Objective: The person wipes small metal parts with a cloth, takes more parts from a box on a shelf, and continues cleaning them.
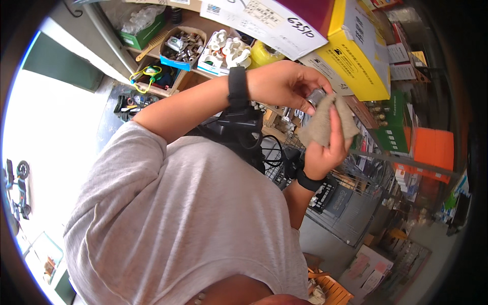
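Observation:
My left hand [282, 84] grips a small grey metal cylinder [315, 97], which looks like a pipe fitting, between thumb and fingers. A folded beige cloth [320, 124] is held in my right hand [329, 156], its upper edge against the end of the cylinder. The cloth covers part of the cylinder and some of my right fingers. Both wrists wear black bands. Under my left forearm, a black device [244, 127] with a cable sits in front of my chest.
Ahead stand a blue-sided box [175, 63] of metal fittings, a box of white plastic fittings [228, 51], a yellow roll [265, 55] and a yellow carton [354, 57]. Orange boxes [434, 148] sit at right, near a wire rack [339, 225]. A wooden shelf edge runs below the fittings.

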